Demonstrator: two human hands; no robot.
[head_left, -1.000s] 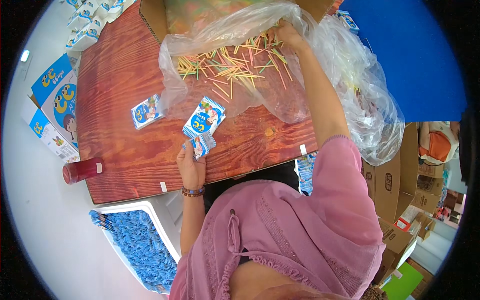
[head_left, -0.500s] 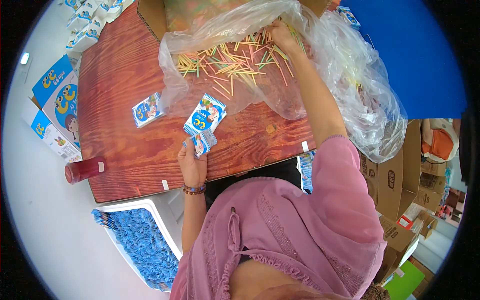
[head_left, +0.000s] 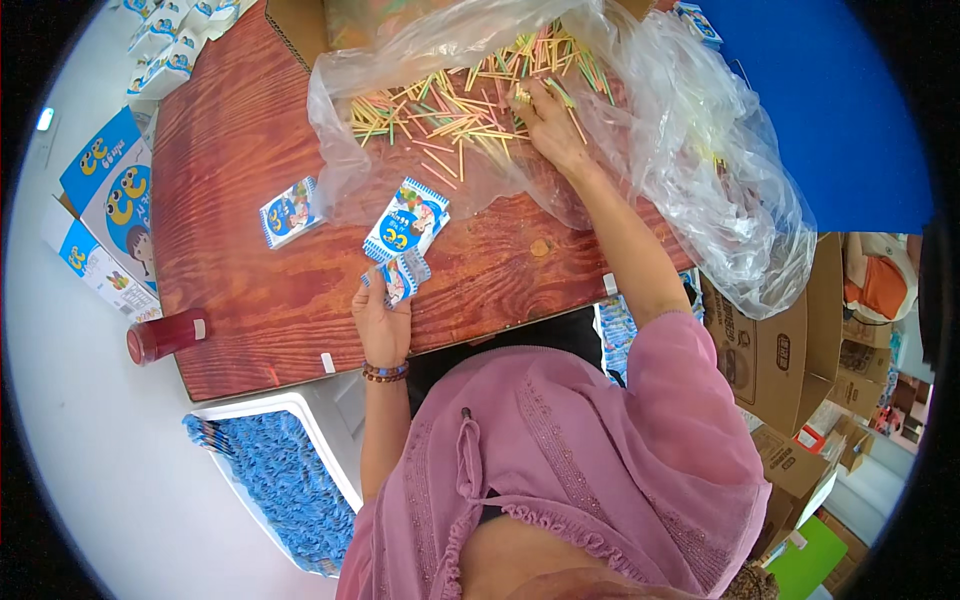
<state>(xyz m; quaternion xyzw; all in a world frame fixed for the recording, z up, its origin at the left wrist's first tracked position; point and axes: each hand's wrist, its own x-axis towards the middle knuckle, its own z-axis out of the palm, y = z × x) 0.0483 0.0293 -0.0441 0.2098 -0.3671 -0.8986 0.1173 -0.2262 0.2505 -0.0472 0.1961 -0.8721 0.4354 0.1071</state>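
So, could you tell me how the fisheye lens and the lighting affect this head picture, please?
Head view: the wooden table edges bow toward the black circular rim; daylight is even and soft, with white glare on the clear plastic bag; the sticks and both hands are sharp, only the far edge things look squeezed.

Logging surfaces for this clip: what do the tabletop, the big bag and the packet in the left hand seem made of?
Tabletop: reddish wood or wood-look laminate, grain visible. Big bag: thin clear plastic film, crinkled, glossy. Packet in the left hand: probably printed plastic wrapper.

Pink embroidered tunic [head_left: 590, 450], beaded bracelet [head_left: 386, 373]
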